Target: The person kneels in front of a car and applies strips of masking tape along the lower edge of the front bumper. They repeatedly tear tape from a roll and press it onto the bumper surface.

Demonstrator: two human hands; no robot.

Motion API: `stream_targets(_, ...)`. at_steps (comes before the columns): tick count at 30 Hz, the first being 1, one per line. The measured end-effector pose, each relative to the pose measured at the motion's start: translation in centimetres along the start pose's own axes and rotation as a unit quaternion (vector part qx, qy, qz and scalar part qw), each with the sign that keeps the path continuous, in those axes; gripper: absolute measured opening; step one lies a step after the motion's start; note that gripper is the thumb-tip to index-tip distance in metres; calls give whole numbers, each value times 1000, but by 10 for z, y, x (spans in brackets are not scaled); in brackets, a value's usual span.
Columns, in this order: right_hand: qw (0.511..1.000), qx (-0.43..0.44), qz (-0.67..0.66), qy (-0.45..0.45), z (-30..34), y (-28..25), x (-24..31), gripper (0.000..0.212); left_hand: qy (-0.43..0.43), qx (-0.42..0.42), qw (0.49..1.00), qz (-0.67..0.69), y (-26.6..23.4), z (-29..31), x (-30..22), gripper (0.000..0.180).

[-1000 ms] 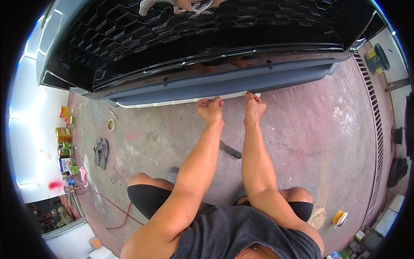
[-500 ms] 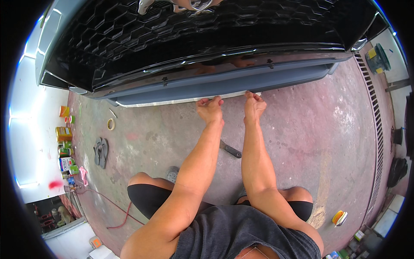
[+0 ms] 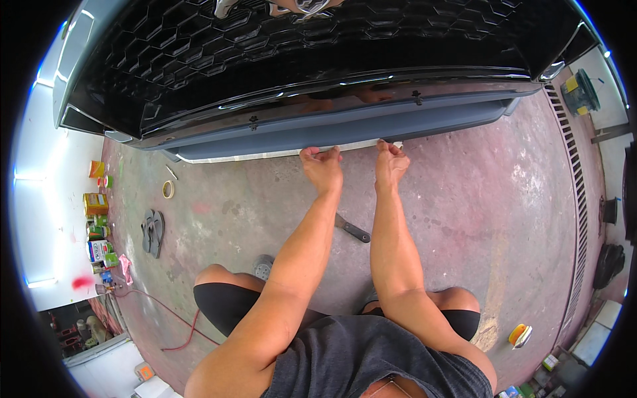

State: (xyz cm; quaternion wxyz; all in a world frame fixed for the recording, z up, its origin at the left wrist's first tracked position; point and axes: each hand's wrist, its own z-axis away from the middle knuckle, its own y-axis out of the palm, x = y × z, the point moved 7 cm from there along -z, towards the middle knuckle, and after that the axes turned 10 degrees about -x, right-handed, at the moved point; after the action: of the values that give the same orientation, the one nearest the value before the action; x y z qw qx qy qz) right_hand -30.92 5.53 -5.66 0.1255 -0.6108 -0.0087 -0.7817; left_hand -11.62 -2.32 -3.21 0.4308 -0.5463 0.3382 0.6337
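A pale strip of masking tape [image 3: 235,157] runs along the lower edge of the grey bumper lip [image 3: 279,137], below the black honeycomb grille [image 3: 312,60] of a vehicle. My left hand [image 3: 323,170] pinches at the strip near its middle, thumb and fingers together. To its right, my right hand [image 3: 391,164] is closed in a pinch at the same edge, close to the strip's right end. The fingers partly hide the tape there. On the floor beneath my forearms lies a putty knife [image 3: 356,231] with a black handle.
Left on the floor are a roll of tape [image 3: 168,197], grey slippers [image 3: 156,233] and a red hose [image 3: 192,325]. Several paint cans [image 3: 97,204] line the left wall. A drain grate [image 3: 578,179] runs along the right, near a dark bucket [image 3: 584,93]. A yellow-orange object [image 3: 518,333] lies lower right.
Both hands stay almost in place at the tape, with only slight finger movement. The view has shifted a little; nothing else visibly moved.
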Motion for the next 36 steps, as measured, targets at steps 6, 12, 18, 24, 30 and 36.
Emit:
stream_targets(6, 994, -21, 77, -68, 9, -8, 19, 34, 51, 19, 998, -28, -6, -1, -3, 40)
stream_targets(12, 977, -106, 138, -126, -6, -31, 2, 41, 281, 31, 924, -259, -29, 6, -7, 49)
stream_targets(18, 987, -73, 25, -142, 25, -20, 4, 49, 585, 237, 635, -445, 4, 65, -13, 87)
stream_targets(24, 981, -37, 85, -172, 23, -6, 8, 60, 570, 311, 543, -532, 25, 43, 12, 93)
stream_targets(30, 990, -108, 44, -84, -10, -28, -18, 65, 631, 270, 468, -557, 12, 26, 23, 87)
stream_targets(36, 993, -57, 65, -76, 18, -17, -10, 68, 574, 320, 464, -594, -19, 14, 30, 83)
